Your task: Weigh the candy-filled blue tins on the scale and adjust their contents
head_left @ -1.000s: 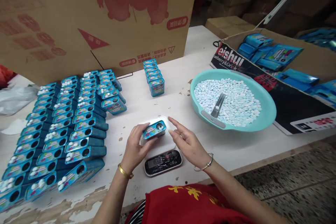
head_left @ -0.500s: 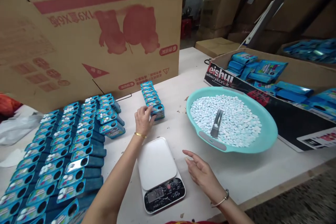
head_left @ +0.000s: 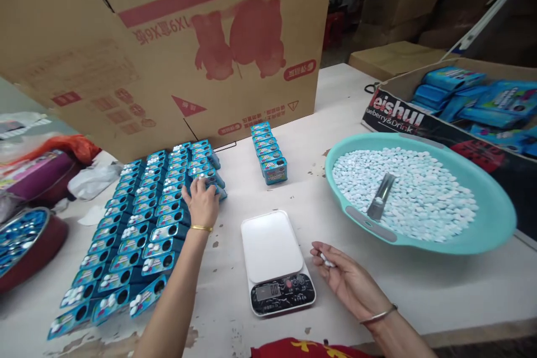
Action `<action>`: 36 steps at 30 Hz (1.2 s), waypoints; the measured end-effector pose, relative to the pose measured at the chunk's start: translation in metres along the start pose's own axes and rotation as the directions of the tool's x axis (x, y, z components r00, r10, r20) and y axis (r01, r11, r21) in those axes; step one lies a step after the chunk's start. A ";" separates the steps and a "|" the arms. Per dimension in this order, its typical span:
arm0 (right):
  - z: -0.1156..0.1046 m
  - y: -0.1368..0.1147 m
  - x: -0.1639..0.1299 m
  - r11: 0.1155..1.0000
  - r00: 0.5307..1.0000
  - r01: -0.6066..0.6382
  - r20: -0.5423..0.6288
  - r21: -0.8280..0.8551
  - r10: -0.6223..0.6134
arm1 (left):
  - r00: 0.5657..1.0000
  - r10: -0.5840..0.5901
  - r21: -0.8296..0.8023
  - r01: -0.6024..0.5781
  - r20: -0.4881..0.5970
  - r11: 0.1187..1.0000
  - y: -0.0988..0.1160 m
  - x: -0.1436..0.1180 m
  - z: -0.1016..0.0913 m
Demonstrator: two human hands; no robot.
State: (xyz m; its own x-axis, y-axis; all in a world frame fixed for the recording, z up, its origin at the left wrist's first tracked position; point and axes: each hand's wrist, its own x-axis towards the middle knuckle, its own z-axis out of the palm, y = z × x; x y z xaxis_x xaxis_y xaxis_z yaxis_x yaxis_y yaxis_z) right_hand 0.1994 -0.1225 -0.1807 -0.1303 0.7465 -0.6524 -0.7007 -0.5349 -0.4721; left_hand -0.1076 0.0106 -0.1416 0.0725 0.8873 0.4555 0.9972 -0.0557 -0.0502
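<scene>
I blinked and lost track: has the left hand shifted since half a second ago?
Yes. The left hand has gone leftward, from the short row of tins behind the scale to the front tin of the big block.
</scene>
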 end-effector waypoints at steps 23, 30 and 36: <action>-0.037 0.003 -0.030 0.995 1.000 -0.027 0.008 -0.092 0.028 | 0.935 0.294 -0.568 -0.135 0.197 0.812 0.077 -0.045 -0.091; -0.029 0.001 -0.030 0.972 1.000 -0.004 0.006 -0.233 0.006 | 0.931 0.079 -0.586 0.157 0.356 0.795 0.046 -0.148 -0.052; -0.004 -0.018 -0.031 0.923 0.996 0.083 0.052 -0.376 -0.068 | 0.898 0.144 -0.479 0.081 0.415 0.874 0.058 -0.218 -0.032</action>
State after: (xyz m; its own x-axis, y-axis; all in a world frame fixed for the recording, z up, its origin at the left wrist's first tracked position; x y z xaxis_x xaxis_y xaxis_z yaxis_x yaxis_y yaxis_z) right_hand 0.2189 -0.1371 -0.1546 -0.1184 0.8009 -0.5869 -0.3937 -0.5805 -0.7127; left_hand -0.0651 -0.2010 -0.2158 0.2009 0.9791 0.0326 0.8866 -0.1959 0.4191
